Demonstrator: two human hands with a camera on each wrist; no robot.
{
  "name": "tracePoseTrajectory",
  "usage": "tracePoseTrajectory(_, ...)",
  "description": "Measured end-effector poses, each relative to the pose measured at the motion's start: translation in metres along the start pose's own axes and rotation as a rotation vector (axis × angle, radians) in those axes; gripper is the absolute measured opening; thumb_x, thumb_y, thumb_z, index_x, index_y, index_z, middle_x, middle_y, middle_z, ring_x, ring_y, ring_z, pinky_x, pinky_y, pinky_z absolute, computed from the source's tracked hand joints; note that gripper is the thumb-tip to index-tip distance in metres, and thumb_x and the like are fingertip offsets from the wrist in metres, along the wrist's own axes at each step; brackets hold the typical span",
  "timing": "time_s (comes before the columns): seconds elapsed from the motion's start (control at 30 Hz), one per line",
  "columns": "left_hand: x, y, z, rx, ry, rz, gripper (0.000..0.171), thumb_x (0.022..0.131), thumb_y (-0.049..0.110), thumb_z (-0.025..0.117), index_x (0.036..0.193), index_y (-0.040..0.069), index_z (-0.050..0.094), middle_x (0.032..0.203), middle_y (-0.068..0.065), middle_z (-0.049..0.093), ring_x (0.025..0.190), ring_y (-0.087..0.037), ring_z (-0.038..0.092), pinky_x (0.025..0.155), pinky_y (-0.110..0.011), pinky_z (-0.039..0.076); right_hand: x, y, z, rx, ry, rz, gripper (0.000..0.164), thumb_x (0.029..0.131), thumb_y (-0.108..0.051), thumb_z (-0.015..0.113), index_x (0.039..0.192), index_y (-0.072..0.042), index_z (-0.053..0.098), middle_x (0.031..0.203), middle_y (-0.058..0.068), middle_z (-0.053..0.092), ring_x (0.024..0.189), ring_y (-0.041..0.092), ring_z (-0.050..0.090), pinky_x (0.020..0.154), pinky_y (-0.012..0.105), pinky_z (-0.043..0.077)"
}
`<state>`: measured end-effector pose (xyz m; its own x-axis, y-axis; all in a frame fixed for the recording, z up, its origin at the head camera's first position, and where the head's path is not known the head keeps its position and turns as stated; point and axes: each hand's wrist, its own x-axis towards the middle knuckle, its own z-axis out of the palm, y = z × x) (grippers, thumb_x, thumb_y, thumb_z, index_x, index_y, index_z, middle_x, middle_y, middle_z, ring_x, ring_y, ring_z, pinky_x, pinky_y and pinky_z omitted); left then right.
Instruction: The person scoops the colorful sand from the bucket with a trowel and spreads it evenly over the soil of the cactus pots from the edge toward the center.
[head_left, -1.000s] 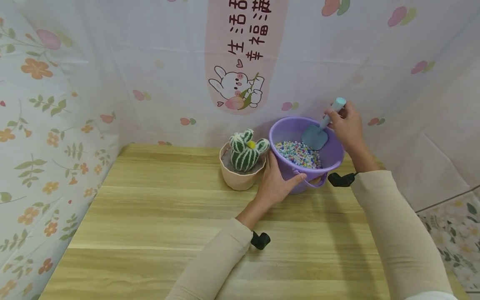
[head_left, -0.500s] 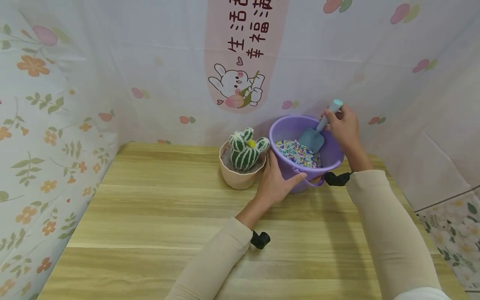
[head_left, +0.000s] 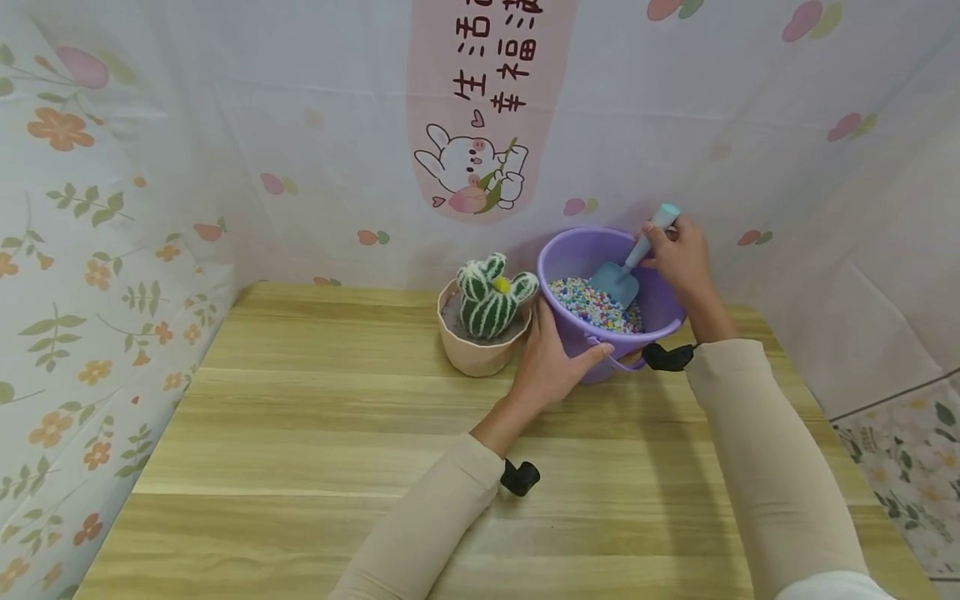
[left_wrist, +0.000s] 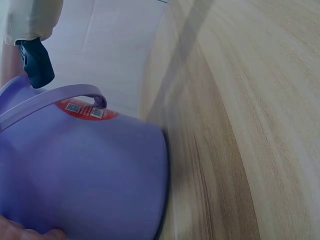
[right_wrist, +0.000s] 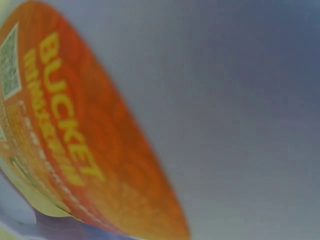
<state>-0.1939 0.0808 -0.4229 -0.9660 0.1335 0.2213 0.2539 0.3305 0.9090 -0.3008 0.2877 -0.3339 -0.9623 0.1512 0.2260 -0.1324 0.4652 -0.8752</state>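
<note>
Wall lettering cropped; right grip pinches scoop; left grip, partly hidden, clasps bucket.

Left hand: thumb spread wide from fingers. Right hand: fingers curled, pinching. Both forearms reach forward.

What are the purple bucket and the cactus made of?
The purple bucket looks like smooth plastic with a soft sheen, judging by its even colour and seamless side. The cactus seems to be yarn, perhaps crocheted: its white stripes look fuzzy.
</note>
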Motion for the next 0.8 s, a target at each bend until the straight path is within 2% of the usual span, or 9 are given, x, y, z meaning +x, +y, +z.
tracePoseTrajectory(0.17,-0.0001,0.0008,-0.0007,0.001,0.001,-0.006,0.121,0.077,0.06,0.073,0.156,0.02,-0.01,0.164,-0.002,0.004,0.147,-0.025,0.018,0.114,-0.045,0.03,-0.0001,-0.0004,-0.0012,0.048,-0.017,0.005,0.021,0.099,-0.031,0.054,0.107,-0.011,0.056,0.09,-0.006,0.066,0.084,0.004,0.063,0.065,0.019,0.055)
tracePoseTrajectory(0.27,0.0,0.0011,-0.0009,0.004,0.0,-0.006,0.122,0.077,0.059,0.074,0.156,0.02,-0.01,0.164,-0.002,0.004,0.147,-0.025,0.018,0.114,-0.045,0.03,-0.0001,-0.0012,-0.0012,0.071,-0.025,0.006,0.021,0.099,-0.027,0.055,0.106,-0.008,0.057,0.086,-0.007,0.067,0.082,0.005,0.065,0.064,0.02,0.055)
tracePoseTrajectory(0.4,0.0001,0.0013,0.0,0.016,0.008,0.002,0.121,0.077,0.058,0.074,0.157,0.019,-0.009,0.164,-0.003,0.007,0.147,-0.025,0.02,0.114,-0.044,0.031,0.0002,-0.0015,-0.0013,0.083,-0.069,0.007,0.025,0.1,-0.025,0.055,0.108,-0.001,0.056,0.086,-0.005,0.068,0.082,0.005,0.066,0.065,0.022,0.056)
tracePoseTrajectory(0.53,0.0006,0.0012,0.0012,0.02,0.013,0.007,0.121,0.077,0.058,0.074,0.157,0.019,-0.008,0.164,-0.003,0.007,0.146,-0.026,0.02,0.114,-0.044,0.03,0.0004,-0.0016,-0.0019,0.087,-0.113,0.007,0.026,0.1,-0.026,0.054,0.109,-0.001,0.055,0.087,-0.004,0.068,0.084,0.007,0.066,0.066,0.023,0.057)
tracePoseTrajectory(0.8,0.0017,-0.0002,0.002,0.028,0.013,0.008,0.122,0.078,0.057,0.074,0.156,0.017,-0.01,0.164,-0.004,0.003,0.147,-0.025,0.017,0.115,-0.044,0.029,0.0004,-0.0036,-0.0016,0.148,-0.116,0.023,0.025,0.099,-0.023,0.057,0.106,0.001,0.056,0.085,-0.002,0.07,0.082,0.008,0.067,0.063,0.023,0.056)
